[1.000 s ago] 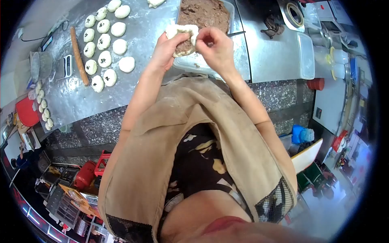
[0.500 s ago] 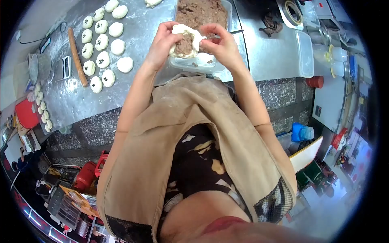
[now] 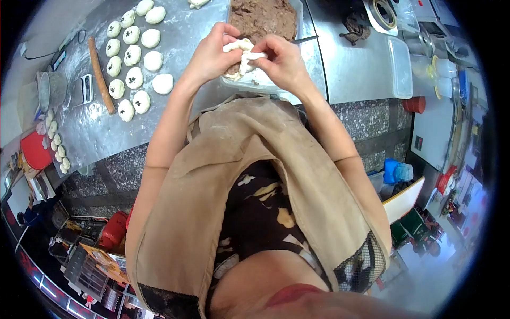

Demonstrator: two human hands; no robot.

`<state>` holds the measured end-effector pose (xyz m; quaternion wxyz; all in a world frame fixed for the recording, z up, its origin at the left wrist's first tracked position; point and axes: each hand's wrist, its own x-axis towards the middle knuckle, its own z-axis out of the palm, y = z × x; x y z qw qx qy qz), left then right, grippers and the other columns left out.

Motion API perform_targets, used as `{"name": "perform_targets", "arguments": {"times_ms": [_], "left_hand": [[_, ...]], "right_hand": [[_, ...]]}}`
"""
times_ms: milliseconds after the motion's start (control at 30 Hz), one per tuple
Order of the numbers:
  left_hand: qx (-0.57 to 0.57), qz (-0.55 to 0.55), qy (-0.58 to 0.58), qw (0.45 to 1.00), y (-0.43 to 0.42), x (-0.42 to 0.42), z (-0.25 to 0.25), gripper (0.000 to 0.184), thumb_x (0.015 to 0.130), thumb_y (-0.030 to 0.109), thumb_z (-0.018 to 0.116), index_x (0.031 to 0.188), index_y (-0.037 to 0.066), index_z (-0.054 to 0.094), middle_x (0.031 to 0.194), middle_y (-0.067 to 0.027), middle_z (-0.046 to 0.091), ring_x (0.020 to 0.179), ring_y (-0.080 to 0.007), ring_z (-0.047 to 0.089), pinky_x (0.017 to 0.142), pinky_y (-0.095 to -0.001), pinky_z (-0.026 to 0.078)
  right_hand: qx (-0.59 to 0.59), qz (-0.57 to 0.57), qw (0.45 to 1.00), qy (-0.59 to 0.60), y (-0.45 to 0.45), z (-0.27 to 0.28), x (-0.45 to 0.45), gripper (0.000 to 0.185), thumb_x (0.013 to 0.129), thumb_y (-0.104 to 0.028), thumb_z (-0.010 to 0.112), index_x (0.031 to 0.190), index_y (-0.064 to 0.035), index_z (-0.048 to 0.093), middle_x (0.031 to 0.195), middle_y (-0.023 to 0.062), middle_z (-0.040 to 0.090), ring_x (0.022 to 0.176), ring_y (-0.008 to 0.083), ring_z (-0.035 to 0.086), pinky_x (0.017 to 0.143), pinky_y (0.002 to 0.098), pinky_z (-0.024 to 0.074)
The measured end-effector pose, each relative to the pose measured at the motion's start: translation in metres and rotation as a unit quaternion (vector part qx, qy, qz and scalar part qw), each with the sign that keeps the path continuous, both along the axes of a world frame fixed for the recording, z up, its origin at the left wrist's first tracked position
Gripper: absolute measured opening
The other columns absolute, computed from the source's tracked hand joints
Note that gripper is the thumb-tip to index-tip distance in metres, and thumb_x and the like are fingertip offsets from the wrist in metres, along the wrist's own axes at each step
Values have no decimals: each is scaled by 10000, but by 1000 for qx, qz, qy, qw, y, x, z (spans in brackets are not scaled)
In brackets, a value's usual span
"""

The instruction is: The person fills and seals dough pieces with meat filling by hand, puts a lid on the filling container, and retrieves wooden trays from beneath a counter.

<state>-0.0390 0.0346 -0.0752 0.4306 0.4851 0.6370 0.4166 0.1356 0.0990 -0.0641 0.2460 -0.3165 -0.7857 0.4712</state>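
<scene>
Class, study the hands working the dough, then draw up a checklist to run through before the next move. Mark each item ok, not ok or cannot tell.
1. Left hand supports the dough: ok, it holds the left side.
2. Right hand has a grip on the edge: ok, its fingers pinch a drawn-out flap.
3. Dough closed over the filling: not ok, some brown shows beside the left hand.
4. Underside free of tears: cannot tell, it is hidden from this view.
5. Rolling pin clear of the hands: ok, it lies well off to the left.
</scene>
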Motion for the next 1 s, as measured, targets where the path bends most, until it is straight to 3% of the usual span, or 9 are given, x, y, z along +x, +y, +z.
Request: {"name": "perform_targets", "arguments": {"times_ms": [133, 233, 333, 500, 667, 767, 800, 900, 1000], "left_hand": [[-50, -87, 26, 995, 2, -4, 17, 419, 775, 102, 578, 1164, 8, 455, 1088, -131, 601, 922, -190, 611, 770, -300, 490], [21, 6, -243, 970, 2, -7, 15, 429, 824, 124, 574, 1214, 13, 431, 1191, -135, 545, 995, -205, 583, 815, -317, 483], [76, 67, -596, 796, -12, 24, 5, 479, 894, 153, 537, 1314, 20, 350, 1202, -103, 514, 1049, -183, 535, 856, -297, 470], [136, 194, -329, 914, -7, 41, -5, 402, 894, 40, 467, 1289, 12, 399, 1137, -72, 550, 1002, -160, 551, 859, -259, 461], [184, 25, 50, 981, -4, 18, -26, 465, 862, 36, 461, 1321, 43, 387, 1178, -112, 553, 1065, -187, 539, 901, -274, 440], [46, 29, -336, 940, -4, 20, 0, 510, 874, 90, 478, 1361, 68, 328, 1269, -129, 485, 1133, -210, 498, 944, -309, 416], [54, 34, -580, 812, -10, 15, 8, 604, 852, 75, 537, 1388, 75, 258, 1337, -130, 397, 1175, -217, 458, 969, -340, 401], [225, -34, -254, 940, -17, 30, 4, 718, 823, 50, 604, 1407, 75, 186, 1379, -133, 313, 1193, -213, 435, 945, -359, 422], [200, 85, -201, 955, -16, 39, -3, 661, 788, 90, 689, 1337, 29, 326, 1206, -129, 497, 1075, -187, 526, 880, -310, 466]], "right_hand": [[-7, 21, 1000, -10, 7, -6, 0, 210, 688, -66, 701, 883, -35, 629, 718, 45, 583, 631, 149, 564, 587, 261, 472], [-145, -58, 983, 101, 12, -13, 1, 201, 702, -76, 707, 875, -18, 623, 741, 33, 582, 618, 116, 544, 585, 253, 463], [-127, -81, 978, 142, 4, -28, -2, 141, 739, -46, 681, 852, 0, 613, 790, 16, 579, 652, 78, 535, 573, 218, 445], [24, -126, 981, 145, -14, -11, -11, 131, 682, -65, 722, 722, -17, 607, 827, 39, 566, 578, 78, 498, 524, 210, 415], [-15, -95, 989, 115, -4, -11, -9, 167, 682, -67, 729, 776, -18, 601, 809, 30, 571, 576, 65, 495, 510, 223, 421], [-144, -78, 984, 74, 3, -13, -4, 193, 700, -85, 735, 807, -19, 589, 749, 2, 566, 579, 52, 494, 520, 223, 431], [-178, -96, 972, 117, 4, -13, -4, 213, 708, -99, 741, 827, -18, 583, 733, -8, 565, 582, 51, 498, 524, 220, 434], [-271, -115, 937, 188, 7, -13, -3, 291, 744, -139, 738, 945, 1, 582, 767, -4, 576, 638, 55, 524, 579, 202, 447], [-332, -95, 925, 161, -5, -6, -5, 354, 797, -133, 678, 1098, 13, 562, 900, 32, 608, 765, 69, 546, 680, 208, 459]]}}
